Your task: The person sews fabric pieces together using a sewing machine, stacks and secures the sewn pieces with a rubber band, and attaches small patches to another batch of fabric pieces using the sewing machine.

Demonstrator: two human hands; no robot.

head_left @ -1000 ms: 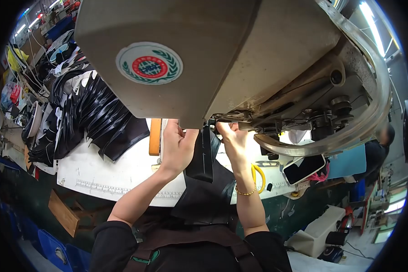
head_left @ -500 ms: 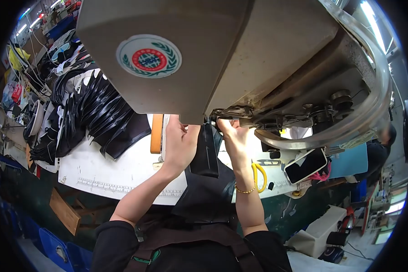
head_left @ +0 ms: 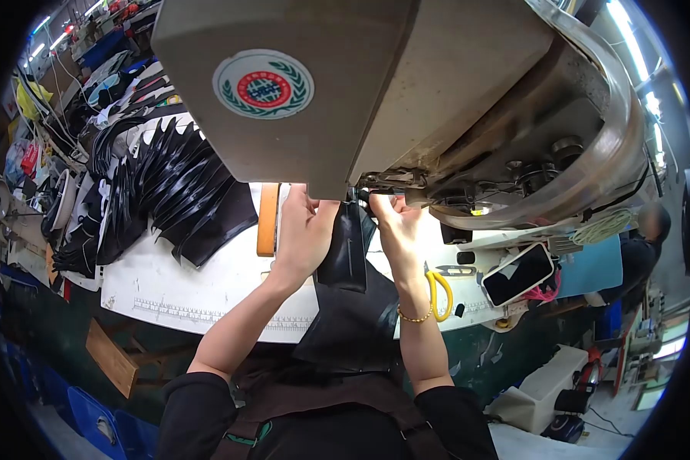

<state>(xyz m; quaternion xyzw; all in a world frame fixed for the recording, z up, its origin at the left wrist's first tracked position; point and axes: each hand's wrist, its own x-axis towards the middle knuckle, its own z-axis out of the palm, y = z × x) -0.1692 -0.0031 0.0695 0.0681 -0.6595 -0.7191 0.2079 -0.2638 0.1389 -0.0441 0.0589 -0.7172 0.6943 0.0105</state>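
Observation:
Beneath the head of a large sewing machine (head_left: 284, 146), a black leather-like piece (head_left: 343, 249) runs from the needle area toward my body. My left hand (head_left: 305, 241) is closed on the left edge of this piece, its fingertips partly hidden by the machine. On the other side, my right hand (head_left: 395, 230) is close to the needle area, its fingers bent together at the piece's right edge; their tips are partly covered. A wider black sheet (head_left: 353, 318) hangs over the table's front edge below.
A fanned stack of black pieces (head_left: 184, 188) lies left on the white table (head_left: 184, 287). An orange bar (head_left: 267, 218) stands beside my left hand. Yellow-handled scissors (head_left: 439, 295) and a phone (head_left: 517, 274) lie right. A person (head_left: 648, 245) is at far right.
The black piece has shifted away from my body, toward the needle area, and its near end is higher in view. Both hands keep their grip. The camera view has shifted slightly.

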